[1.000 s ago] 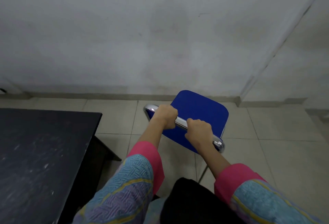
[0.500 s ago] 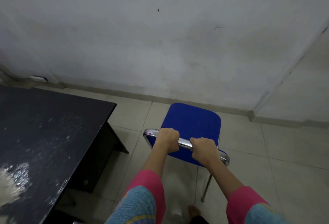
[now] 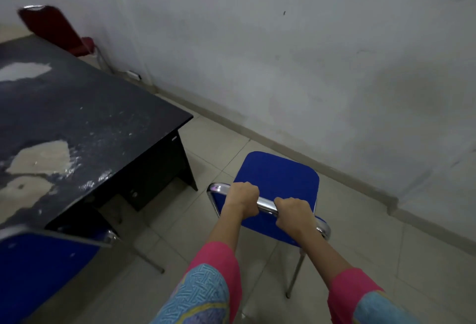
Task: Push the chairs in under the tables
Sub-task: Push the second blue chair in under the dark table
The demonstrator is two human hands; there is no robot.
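Note:
A blue chair (image 3: 278, 174) with a chrome frame stands on the tiled floor right of a black table (image 3: 77, 122). My left hand (image 3: 243, 196) and my right hand (image 3: 293, 213) both grip the chrome top rail of its backrest, side by side. The seat points toward the wall, clear of the table's right end. A second blue chair (image 3: 43, 269) is at the lower left, its backrest against the table's near edge.
A red chair (image 3: 55, 28) stands at the table's far side, near the wall. The grey wall (image 3: 309, 53) and its skirting run diagonally behind the chair. The table top is scuffed with pale worn patches. Open tiled floor lies to the right.
The view has swung left, bringing more of the table, the red chair and the second blue chair into sight. Both hands keep their grip on the backrest rail.

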